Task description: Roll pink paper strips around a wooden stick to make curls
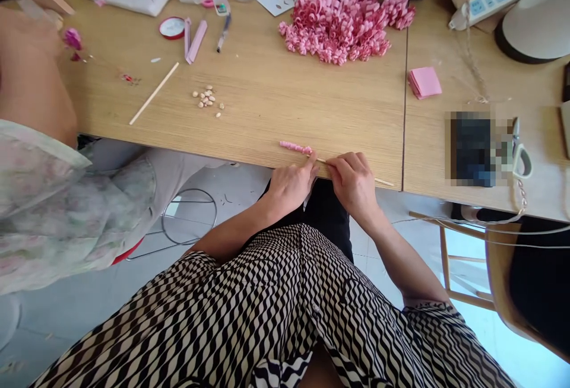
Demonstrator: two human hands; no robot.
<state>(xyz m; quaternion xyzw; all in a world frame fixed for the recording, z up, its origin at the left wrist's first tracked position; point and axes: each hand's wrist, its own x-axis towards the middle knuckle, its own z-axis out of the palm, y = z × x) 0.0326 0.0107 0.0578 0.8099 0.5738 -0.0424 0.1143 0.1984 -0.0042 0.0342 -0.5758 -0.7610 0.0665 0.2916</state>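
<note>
A thin wooden stick (383, 181) lies slanted along the table's front edge, and a pink frilled strip (294, 147) is wound around its left end. My left hand (290, 186) is closed on the stick at the lower end of the pink winding, thumb and forefinger pressed together there. Farther right, my right hand (355, 181) pinches the same stick, its fingers bent around it. Part of the stick is hidden under my right hand. Beyond both hands lies a large heap of pink curled pieces (341, 26).
Several pale beans or nuts (206, 98) and another stick (154, 94) lie to the left. Pink paper squares (425, 82), scissors (520, 153) and a power strip (494, 2) are on the right. A co-worker's arm (33, 73) reaches in at the left; a chair (501, 275) stands right.
</note>
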